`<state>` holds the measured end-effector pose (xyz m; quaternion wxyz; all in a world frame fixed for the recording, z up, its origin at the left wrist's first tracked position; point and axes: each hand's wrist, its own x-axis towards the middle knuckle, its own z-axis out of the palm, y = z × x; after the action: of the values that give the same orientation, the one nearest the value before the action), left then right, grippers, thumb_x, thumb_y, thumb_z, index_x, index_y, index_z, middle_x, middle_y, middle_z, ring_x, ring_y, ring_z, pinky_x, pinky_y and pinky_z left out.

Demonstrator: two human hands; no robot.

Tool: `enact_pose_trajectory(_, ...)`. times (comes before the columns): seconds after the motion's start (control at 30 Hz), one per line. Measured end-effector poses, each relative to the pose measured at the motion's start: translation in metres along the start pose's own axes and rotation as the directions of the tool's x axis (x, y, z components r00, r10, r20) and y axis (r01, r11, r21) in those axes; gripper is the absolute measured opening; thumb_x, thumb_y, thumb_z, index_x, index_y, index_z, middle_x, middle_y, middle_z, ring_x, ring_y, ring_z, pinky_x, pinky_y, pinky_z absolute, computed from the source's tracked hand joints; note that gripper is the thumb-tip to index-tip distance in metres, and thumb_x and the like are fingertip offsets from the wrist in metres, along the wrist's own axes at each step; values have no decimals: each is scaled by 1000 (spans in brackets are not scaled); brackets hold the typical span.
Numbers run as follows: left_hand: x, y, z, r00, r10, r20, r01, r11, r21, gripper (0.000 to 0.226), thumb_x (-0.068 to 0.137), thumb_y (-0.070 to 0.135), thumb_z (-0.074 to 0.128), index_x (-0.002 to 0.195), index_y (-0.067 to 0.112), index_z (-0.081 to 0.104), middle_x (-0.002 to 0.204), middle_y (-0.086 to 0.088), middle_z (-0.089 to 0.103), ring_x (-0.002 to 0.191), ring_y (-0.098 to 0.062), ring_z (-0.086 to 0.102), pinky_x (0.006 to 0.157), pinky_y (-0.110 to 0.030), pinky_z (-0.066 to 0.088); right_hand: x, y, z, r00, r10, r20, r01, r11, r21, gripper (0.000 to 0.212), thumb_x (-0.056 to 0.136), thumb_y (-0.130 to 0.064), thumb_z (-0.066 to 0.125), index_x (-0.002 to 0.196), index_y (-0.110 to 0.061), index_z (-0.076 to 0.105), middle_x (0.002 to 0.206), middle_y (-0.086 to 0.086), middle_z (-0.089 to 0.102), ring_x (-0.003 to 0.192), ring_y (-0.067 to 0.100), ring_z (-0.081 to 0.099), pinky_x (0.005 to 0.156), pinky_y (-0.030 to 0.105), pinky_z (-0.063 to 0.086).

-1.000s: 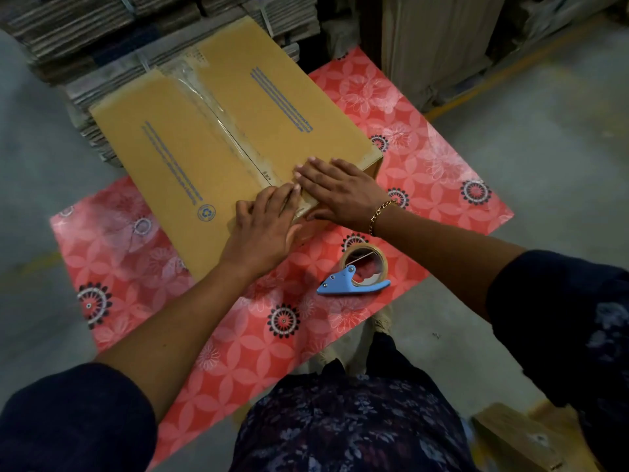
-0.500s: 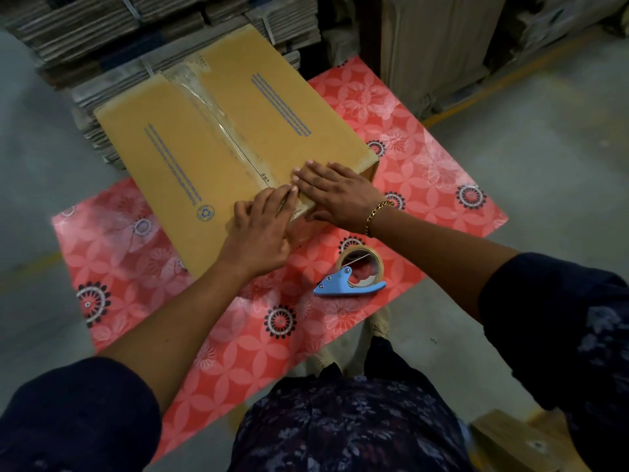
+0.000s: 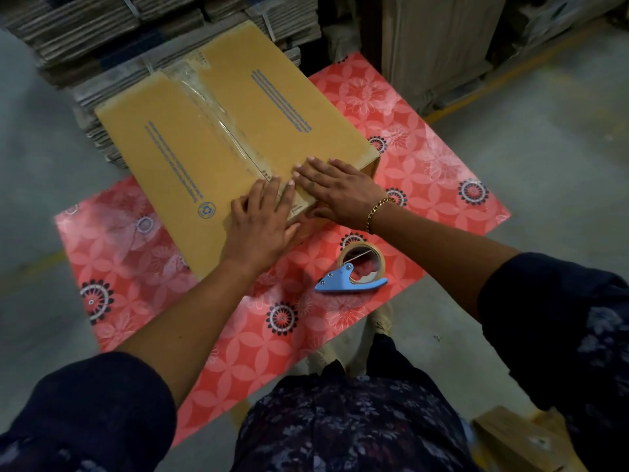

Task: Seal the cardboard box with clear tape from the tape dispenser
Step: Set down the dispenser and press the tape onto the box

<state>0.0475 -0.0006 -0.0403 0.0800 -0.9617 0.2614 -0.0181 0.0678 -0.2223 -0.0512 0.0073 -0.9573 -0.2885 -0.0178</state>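
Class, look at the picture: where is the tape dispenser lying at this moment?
In the head view, the blue tape dispenser lies untouched on the red floral mat, just near of the cardboard box, below the right hand.

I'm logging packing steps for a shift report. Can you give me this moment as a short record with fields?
box: cardboard box lying on the red floral mat, flaps closed
tape: clear strip along the centre seam
left hand: flat on the near end of the seam
right hand: flat beside it, at the box's near edge
tape dispenser: on the mat, not held
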Motion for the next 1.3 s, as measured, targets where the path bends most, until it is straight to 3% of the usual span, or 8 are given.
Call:
enact_pose_trajectory(0.27, 1, 0, -5, 996, -37, 81, 39, 999, -17, 98, 70, 53, 67, 154, 22, 27, 159, -8, 34, 144, -32, 34, 94, -49, 38, 1, 0, -2, 999, 6, 41, -7, 1000, 7, 75, 95, -54, 50, 156, -18, 25, 164, 1, 26, 152, 24, 21, 120, 43, 21)
enact_pose_trajectory(0.43, 3, 8, -5, 997, -81, -11, 81, 997, -22, 76, 85, 58, 56, 149, 22, 37, 154, -8, 43, 138, -33, 43, 93, -50, 41, 3, 0, -3, 1000, 7, 30, -7, 1000, -2, 76, 93, -51, 54, 156, -18, 26, 163, 1, 28, 151, 24, 23, 119, 44, 23)
enact_pose_trajectory(0.8, 3, 4, 0, 997, -42, 67, 43, 999, -19, 89, 74, 43, 71, 151, 18, 32, 156, -14, 36, 140, -36, 37, 93, -53, 41, -1, -2, -8, 1000, -4, 31, 3, 999, 40, 78, 90, -48, 52, 156, -17, 25, 163, 2, 27, 151, 25, 23, 119, 45, 23)
enact_pose_trajectory(0.97, 3, 3, 1, 996, -43, 76, 45, 999, -25, 93, 67, 38, 74, 149, 18, 33, 155, -14, 36, 140, -37, 36, 93, -53, 41, 15, -16, -16, 993, 115, -17, -115, 993, 4, 101, 72, -78, 36, 151, -15, 35, 159, 2, 37, 138, 26, 43, 100, 45, 38)
enact_pose_trajectory(1.13, 3, 1, 3, 997, -30, 69, 31, 999, -23, 91, 71, 42, 70, 150, 18, 33, 156, -14, 36, 141, -36, 36, 93, -54, 40, 18, -12, -7, 997, 83, 0, -83, 992, -94, 99, 77, -82, 32, 149, -14, 37, 159, 0, 37, 132, 27, 46, 88, 44, 39)
enact_pose_trajectory(1.3, 2, 2, 2, 998, -46, 33, 48, 997, -64, 84, 78, 48, 60, 151, 18, 33, 156, -12, 37, 141, -35, 36, 95, -53, 38, 17, -9, -9, 998, 58, 37, -52, 987, -149, 103, 72, -77, 55, 151, -15, 34, 159, 0, 36, 131, 26, 49, 84, 40, 41)
